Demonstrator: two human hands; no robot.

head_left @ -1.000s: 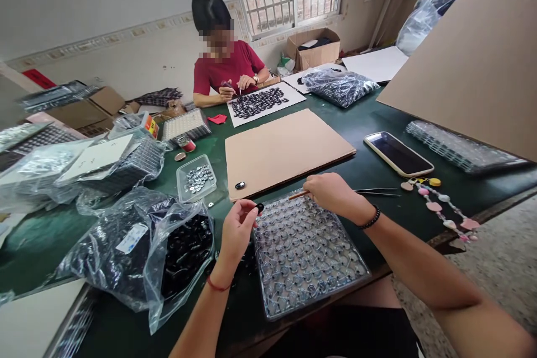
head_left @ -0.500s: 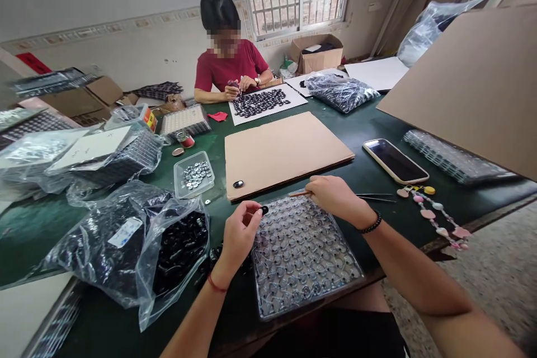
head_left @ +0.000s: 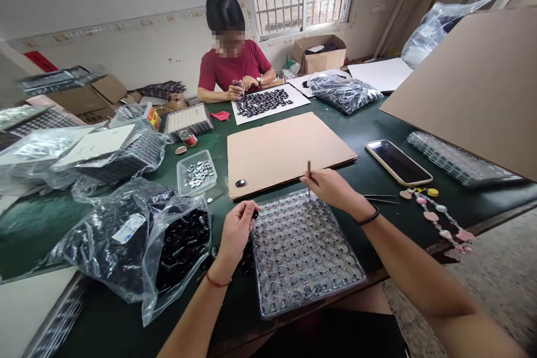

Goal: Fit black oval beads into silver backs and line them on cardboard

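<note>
A small black piece point(head_left: 255, 214) is pinched between the thumb and fingers of my left hand point(head_left: 235, 230), just off the far left corner of a clear plastic tray point(head_left: 308, 260). Rows of small round silvery parts fill this tray. Over its far edge, my right hand point(head_left: 333, 189) grips a thin wooden stick point(head_left: 309, 169) that stands nearly upright. The stick's lower end points down at the tray; whether it touches a part I cannot tell. Left of the tray lies an open plastic bag point(head_left: 113, 260) of glossy black pieces point(head_left: 184, 240), some loose beside it.
Beyond the tray lies a cardboard sheet point(head_left: 289, 151) with one black oval piece point(head_left: 240, 183). A plastic tub point(head_left: 180, 179) of metal discs stands left, a phone point(head_left: 398, 162) and tweezers point(head_left: 380, 199) right. Across the table a co-worker point(head_left: 235, 70) handles black pieces on a white board point(head_left: 247, 118).
My right hand has turned the stick from lying nearly flat to upright over the tray's far edge. My left hand has drawn slightly left and down, the black piece still in it.
</note>
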